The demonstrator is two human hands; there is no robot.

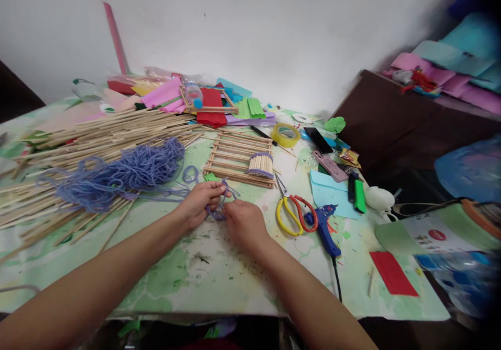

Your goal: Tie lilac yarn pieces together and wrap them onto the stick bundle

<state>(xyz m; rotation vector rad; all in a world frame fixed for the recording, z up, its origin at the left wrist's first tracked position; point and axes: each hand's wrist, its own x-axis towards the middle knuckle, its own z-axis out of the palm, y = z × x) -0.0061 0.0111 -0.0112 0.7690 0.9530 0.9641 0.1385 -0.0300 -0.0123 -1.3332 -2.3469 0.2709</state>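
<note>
- The left hand [201,201] pinches a bit of purple yarn [217,214] with its thumb and fingers, and the right hand [246,224] is curled shut with yarn at its fingertips
- The hands are close together over the table [156,277], in front of the stick frame [238,178]; the big yarn heap [152,167] is to their left
- To work this yarn well, I think one hand should hold the loop snug while the other pulls gently, so it does not slip or get all knotted up
- It would help to have some loose yarn near the hands, so the heap does not tug back
- The scissors [285,190] and glue gun [324,230] are to the right, so elbows should go easy there
- The right fingertips are partly tucked away, so I cannot tell how tight they squeeze
- The yarn is thin and curly there, and I cannot see if it has a knot or where its end is
- Both arms are cut off at the bottom, and the far right is dark and blurry
</note>
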